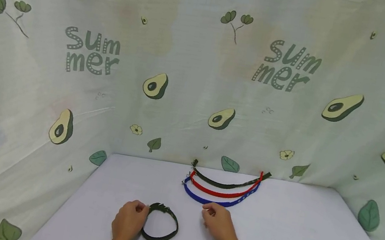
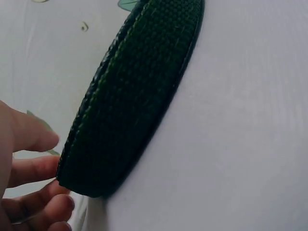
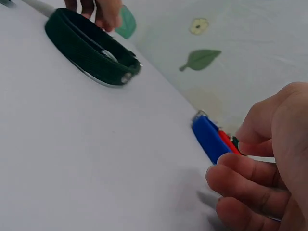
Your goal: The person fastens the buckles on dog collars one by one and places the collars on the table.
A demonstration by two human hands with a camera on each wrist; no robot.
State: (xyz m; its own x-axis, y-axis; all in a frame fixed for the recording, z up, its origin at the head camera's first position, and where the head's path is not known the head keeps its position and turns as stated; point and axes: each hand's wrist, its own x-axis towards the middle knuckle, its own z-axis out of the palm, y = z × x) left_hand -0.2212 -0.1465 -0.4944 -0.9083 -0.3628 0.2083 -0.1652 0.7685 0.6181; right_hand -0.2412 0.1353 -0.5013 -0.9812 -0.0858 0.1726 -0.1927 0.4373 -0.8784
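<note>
White table (image 1: 291, 238) with an avocado-print "Summer" cloth (image 1: 192, 73) hung up behind it and around the sides. Toward the back edge there are three open straps lying curved next to each other: a dark green strap (image 1: 227, 184) furthest away, a red strap (image 1: 222, 193) in the middle, and a blue strap (image 1: 217, 202) closest to the person. Nothing sits between the hands and the straps.

The left hand (image 1: 128, 223) is at the near left of a dark green collar (image 1: 160, 229) that's buckled into a loop and lying flat on the table. Its fingertips pinch the loop by the buckle end, and the wrist view shows the webbing edge right at the fingers (image 2: 33, 168).

The right hand (image 1: 220, 223) sits just right of the looped collar, not touching it, fingers loosely curled and holding nothing. Its fingertips are just in front of the blue strap; can't tell if they actually touch it.
</note>
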